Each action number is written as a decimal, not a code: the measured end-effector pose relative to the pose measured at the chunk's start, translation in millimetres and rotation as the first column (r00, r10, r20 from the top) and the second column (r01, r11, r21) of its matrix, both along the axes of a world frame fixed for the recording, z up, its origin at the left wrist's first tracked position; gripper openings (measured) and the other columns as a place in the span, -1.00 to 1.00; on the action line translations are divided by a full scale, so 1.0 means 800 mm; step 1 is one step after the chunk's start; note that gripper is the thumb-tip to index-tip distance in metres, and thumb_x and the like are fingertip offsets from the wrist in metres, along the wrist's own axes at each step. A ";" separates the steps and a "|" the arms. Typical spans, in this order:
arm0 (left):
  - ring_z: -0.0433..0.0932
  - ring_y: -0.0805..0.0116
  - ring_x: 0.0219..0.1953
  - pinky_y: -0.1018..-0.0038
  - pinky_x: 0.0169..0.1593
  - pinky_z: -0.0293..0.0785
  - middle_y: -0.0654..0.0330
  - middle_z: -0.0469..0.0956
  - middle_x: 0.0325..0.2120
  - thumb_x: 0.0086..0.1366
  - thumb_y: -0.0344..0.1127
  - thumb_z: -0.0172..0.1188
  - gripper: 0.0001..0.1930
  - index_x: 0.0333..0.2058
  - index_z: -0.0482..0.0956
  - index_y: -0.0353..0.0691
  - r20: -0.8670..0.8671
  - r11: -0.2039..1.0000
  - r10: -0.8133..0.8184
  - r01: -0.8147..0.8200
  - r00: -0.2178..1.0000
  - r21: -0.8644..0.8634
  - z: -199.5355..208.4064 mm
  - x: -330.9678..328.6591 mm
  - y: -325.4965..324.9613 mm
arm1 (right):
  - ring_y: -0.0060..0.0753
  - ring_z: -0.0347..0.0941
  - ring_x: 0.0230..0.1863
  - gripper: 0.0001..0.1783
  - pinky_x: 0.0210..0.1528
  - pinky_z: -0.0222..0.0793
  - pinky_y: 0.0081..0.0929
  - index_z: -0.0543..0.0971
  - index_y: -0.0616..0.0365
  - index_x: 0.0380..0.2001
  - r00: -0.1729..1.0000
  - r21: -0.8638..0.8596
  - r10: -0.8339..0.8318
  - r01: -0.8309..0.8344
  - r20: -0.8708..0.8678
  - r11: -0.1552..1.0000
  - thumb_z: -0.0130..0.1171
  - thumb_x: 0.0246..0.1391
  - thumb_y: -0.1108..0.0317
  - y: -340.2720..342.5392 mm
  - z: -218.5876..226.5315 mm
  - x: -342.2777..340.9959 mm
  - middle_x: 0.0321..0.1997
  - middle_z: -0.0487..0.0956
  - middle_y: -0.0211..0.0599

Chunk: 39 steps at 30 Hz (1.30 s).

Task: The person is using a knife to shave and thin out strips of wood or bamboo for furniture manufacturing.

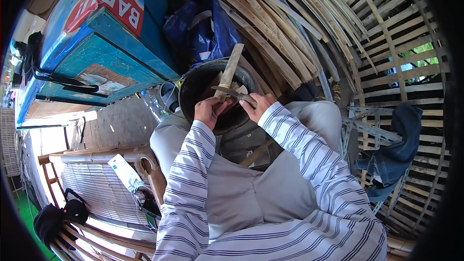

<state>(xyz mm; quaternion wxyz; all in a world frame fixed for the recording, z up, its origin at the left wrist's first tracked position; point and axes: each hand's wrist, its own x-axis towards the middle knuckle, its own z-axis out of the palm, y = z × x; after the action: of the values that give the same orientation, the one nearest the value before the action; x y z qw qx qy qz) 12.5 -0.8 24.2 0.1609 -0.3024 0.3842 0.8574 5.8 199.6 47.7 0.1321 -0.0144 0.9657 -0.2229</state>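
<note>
My left hand is closed round the lower end of a flat strip of bamboo, which tilts up and away to the right. In my right hand is a knife, gripped by its handle. Its dark blade points left and lies across the strip just above my left fingers; whether it cuts into the strip I cannot tell. Both hands are over a round black bucket between my knees. Pale pieces lie inside it, partly hidden by my hands.
Long bamboo strips are stacked beyond the bucket, beside a blue plastic bag. A large blue box stands at left, a clear bottle near my left knee. Left is a bamboo bench; right, a slatted wall and dark cloth.
</note>
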 end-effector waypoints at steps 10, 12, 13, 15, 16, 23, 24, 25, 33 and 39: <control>0.61 0.02 -0.18 0.54 -0.16 0.64 -0.15 0.54 -0.22 0.22 -0.58 -0.01 -0.75 -0.16 0.42 -0.64 0.054 0.995 -0.047 0.042 0.997 0.086 -0.011 -0.012 -0.008 | 0.16 0.54 -0.38 -0.52 -0.26 0.47 -0.08 0.60 0.17 -0.31 0.964 -0.053 0.154 -0.170 -0.217 0.984 0.19 0.00 -0.08 -0.011 0.004 0.013 -0.48 0.60 0.05; 0.61 0.02 -0.18 0.54 -0.17 0.65 -0.14 0.55 -0.23 0.21 -0.59 -0.01 -0.77 -0.17 0.43 -0.60 0.093 0.997 -0.066 0.062 0.994 0.044 -0.004 -0.009 0.000 | 0.15 0.54 -0.36 -0.52 -0.25 0.47 -0.07 0.61 0.17 -0.30 0.986 0.013 0.068 -0.067 -0.151 0.998 0.20 -0.01 -0.07 -0.004 0.005 0.003 -0.46 0.60 0.03; 0.61 0.02 -0.18 0.54 -0.17 0.65 -0.14 0.55 -0.23 0.21 -0.59 -0.01 -0.77 -0.17 0.43 -0.60 0.092 0.997 -0.061 0.057 0.994 0.043 -0.005 -0.008 -0.001 | 0.15 0.54 -0.36 -0.52 -0.25 0.47 -0.07 0.61 0.17 -0.29 0.990 0.011 0.080 -0.080 -0.116 0.997 0.20 -0.01 -0.07 -0.004 0.014 0.002 -0.46 0.60 0.03; 0.61 0.01 -0.19 0.54 -0.17 0.65 -0.16 0.54 -0.21 0.21 -0.58 -0.01 -0.76 -0.16 0.42 -0.61 0.045 0.996 -0.067 0.065 0.997 0.056 -0.009 -0.008 -0.005 | 0.18 0.53 -0.38 -0.49 -0.25 0.47 -0.07 0.61 0.16 -0.26 0.976 -0.008 0.136 -0.139 -0.172 0.990 0.20 -0.01 -0.10 -0.009 0.005 0.010 -0.47 0.60 0.04; 0.61 -0.01 -0.18 0.54 -0.17 0.65 -0.19 0.52 -0.20 0.22 -0.56 0.00 -0.76 -0.17 0.41 -0.65 0.032 0.995 -0.078 0.075 0.996 0.062 -0.001 -0.010 -0.008 | 0.18 0.53 -0.38 -0.50 -0.23 0.48 -0.08 0.62 0.13 -0.25 0.977 -0.036 0.113 -0.122 -0.183 0.992 0.19 -0.01 -0.10 -0.010 0.003 0.006 -0.47 0.60 0.04; 0.61 -0.02 -0.16 0.55 -0.16 0.65 -0.21 0.53 -0.20 0.21 -0.57 0.00 -0.71 -0.12 0.39 -0.67 0.085 0.995 -0.095 0.092 0.992 0.041 -0.009 -0.008 -0.005 | 0.14 0.56 -0.24 -0.43 -0.10 0.47 -0.08 0.59 0.09 -0.16 0.996 0.118 0.075 -0.068 -0.054 0.991 0.09 0.04 -0.19 -0.001 0.007 -0.002 -0.34 0.61 0.10; 0.61 -0.02 -0.16 0.55 -0.16 0.65 -0.21 0.53 -0.20 0.21 -0.57 0.00 -0.71 -0.12 0.39 -0.67 0.085 0.994 -0.099 0.096 0.991 0.043 -0.007 -0.008 -0.004 | 0.14 0.56 -0.24 -0.43 -0.10 0.47 -0.08 0.59 0.09 -0.16 0.996 0.121 0.071 -0.064 -0.054 0.991 0.09 0.04 -0.19 0.005 0.007 -0.002 -0.34 0.61 0.10; 0.61 -0.02 -0.16 0.55 -0.16 0.64 -0.20 0.53 -0.19 0.21 -0.57 -0.01 -0.71 -0.12 0.40 -0.67 0.092 0.993 -0.091 0.083 0.992 0.088 -0.006 -0.007 -0.006 | 0.13 0.56 -0.27 -0.44 -0.13 0.48 -0.09 0.59 0.10 -0.17 0.992 0.089 0.104 -0.097 -0.069 0.991 0.09 0.04 -0.18 0.009 0.008 -0.003 -0.38 0.61 0.08; 0.62 0.00 -0.19 0.47 -0.10 0.62 -0.19 0.54 -0.21 0.22 -0.54 0.01 -0.69 -0.10 0.40 -0.68 0.062 0.987 -0.153 0.150 0.986 0.058 0.000 -0.010 -0.003 | 0.11 0.51 -0.16 -0.41 -0.06 0.44 -0.09 0.58 0.14 -0.12 0.998 0.106 -0.033 0.039 -0.062 0.994 0.10 0.04 -0.17 0.019 -0.005 -0.021 -0.22 0.60 0.07; 0.63 0.06 -0.23 0.42 -0.16 0.65 -0.16 0.56 -0.25 0.18 -0.56 0.10 -0.72 -0.16 0.44 -0.69 -0.044 0.960 -0.151 0.136 0.988 -0.244 -0.003 -0.005 0.016 | 0.17 0.53 -0.17 -0.45 -0.04 0.43 -0.05 0.60 0.10 -0.15 0.998 0.023 0.042 -0.044 0.050 0.999 0.14 0.01 -0.15 -0.008 0.018 -0.002 -0.29 0.59 0.17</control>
<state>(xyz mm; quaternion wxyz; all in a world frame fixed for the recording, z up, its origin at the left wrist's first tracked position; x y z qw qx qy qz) 8.6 11.7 21.7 0.1727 -0.2642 0.5108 0.7996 4.2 193.1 61.7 0.1609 -0.0281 0.9642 -0.2087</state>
